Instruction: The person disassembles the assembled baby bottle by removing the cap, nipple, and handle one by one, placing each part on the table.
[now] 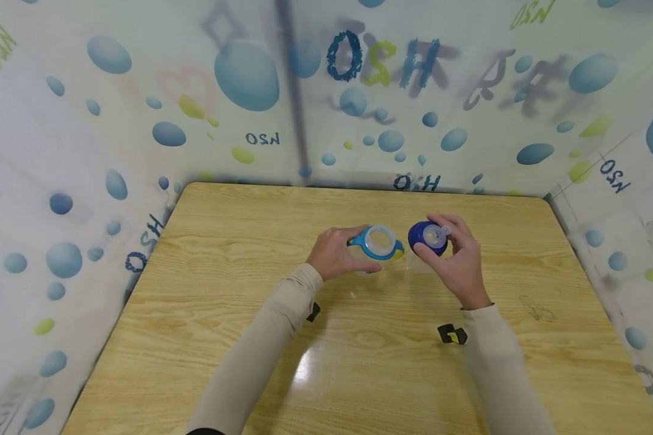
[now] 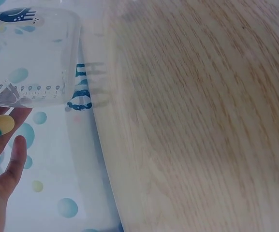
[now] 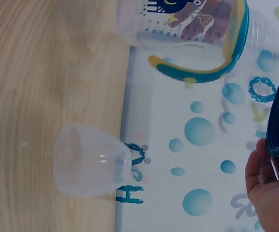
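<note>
My left hand (image 1: pixel 340 251) grips a clear baby bottle (image 3: pixel 187 31), whose open mouth faces up toward the head camera. A blue and yellow two-handled ring (image 1: pixel 367 248) sits round the bottle's neck. My right hand (image 1: pixel 459 263) holds a dark blue collar (image 1: pixel 416 234) with a clear teat (image 1: pixel 441 234) between thumb and fingers, apart from the bottle and to its right. On the table below the collar stands a translucent cap (image 3: pixel 91 162), touched by neither hand. The left wrist view shows the bottle's measuring marks and only part of the left hand (image 2: pixel 4 179).
The wooden table (image 1: pixel 223 241) has walls with blue bubble prints on its far, left and right sides. A black patch with a yellow bit (image 1: pixel 453 334) lies by the right forearm. Another black patch (image 1: pixel 314 312) is partly hidden by the left sleeve.
</note>
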Tool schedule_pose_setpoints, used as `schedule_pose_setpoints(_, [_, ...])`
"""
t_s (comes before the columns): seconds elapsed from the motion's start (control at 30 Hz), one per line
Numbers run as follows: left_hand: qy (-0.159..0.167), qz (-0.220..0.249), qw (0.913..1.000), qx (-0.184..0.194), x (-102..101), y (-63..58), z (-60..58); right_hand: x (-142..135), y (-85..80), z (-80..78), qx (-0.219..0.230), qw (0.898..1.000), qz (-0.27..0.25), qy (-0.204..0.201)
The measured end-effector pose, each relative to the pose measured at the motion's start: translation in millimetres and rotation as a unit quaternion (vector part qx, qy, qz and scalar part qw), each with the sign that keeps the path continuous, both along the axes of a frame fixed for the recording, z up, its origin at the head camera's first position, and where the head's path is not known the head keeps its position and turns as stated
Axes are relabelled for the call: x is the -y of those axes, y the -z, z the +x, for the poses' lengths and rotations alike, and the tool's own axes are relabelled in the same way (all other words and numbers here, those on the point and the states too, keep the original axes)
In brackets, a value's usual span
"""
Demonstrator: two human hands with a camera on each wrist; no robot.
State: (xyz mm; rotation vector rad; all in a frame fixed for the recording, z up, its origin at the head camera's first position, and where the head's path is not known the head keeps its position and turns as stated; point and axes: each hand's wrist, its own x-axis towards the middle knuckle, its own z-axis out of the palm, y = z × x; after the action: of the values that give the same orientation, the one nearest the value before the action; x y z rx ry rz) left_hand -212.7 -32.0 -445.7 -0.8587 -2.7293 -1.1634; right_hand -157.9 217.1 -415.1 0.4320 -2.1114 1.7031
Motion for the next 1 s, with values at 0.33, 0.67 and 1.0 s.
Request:
schedule_pose_setpoints(0.33, [0.000, -0.001, 1.0000, 0.002, 1, 1.7, -0.4, -7, -4.4, 12.3, 0.025, 0.998, 0.050, 0.035])
schedule_pose_setpoints(0.67, [0.003, 0.000, 1.0000, 0.009, 2, 4.2, -1.7, -42, 31.4, 12.0, 0.072, 0.990, 0.092, 0.079])
schedule_pose_setpoints(1.0, [-0.002, -0.003, 0.9999, 0.013, 2, 5.4, -3.1, -54, 45.9, 14.4, 0.093, 0.984, 0.118, 0.098])
